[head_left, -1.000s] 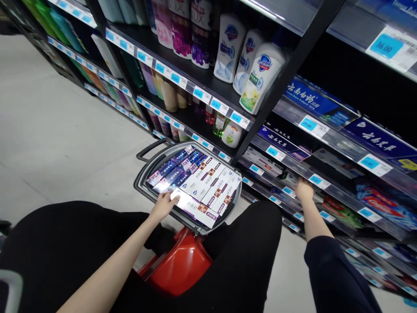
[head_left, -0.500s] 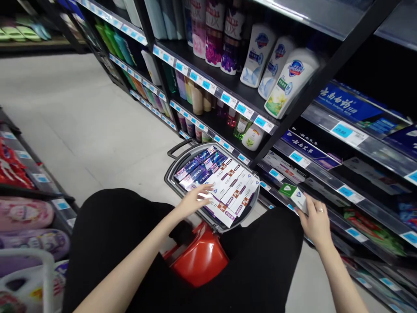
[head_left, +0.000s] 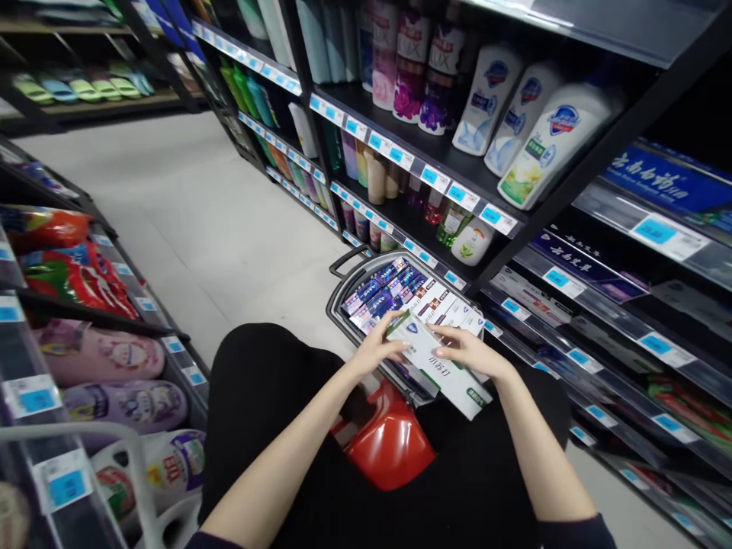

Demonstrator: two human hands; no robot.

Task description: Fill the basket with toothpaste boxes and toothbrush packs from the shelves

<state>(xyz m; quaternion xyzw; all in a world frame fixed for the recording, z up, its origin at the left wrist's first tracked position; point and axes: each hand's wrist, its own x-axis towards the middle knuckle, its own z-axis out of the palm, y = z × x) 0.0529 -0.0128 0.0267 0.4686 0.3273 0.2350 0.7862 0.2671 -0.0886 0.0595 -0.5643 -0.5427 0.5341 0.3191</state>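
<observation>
Two hands — left hand (head_left: 378, 348), right hand (head_left: 467, 351) | fingers gripping one box (head_left: 440, 370) | one basket (head_left: 343, 286)

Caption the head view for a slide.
Both hands, left hand and right hand, hold a white-green box over a box-filled basket.

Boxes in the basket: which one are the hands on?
The white box with green trim, lying on top at the basket's near end. Both the left hand and right hand touch it; the others carry purple or brown markings.

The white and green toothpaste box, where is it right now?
Head view, centre: the white and green box lies between both hands, over the near edge of the basket of boxes.
</observation>
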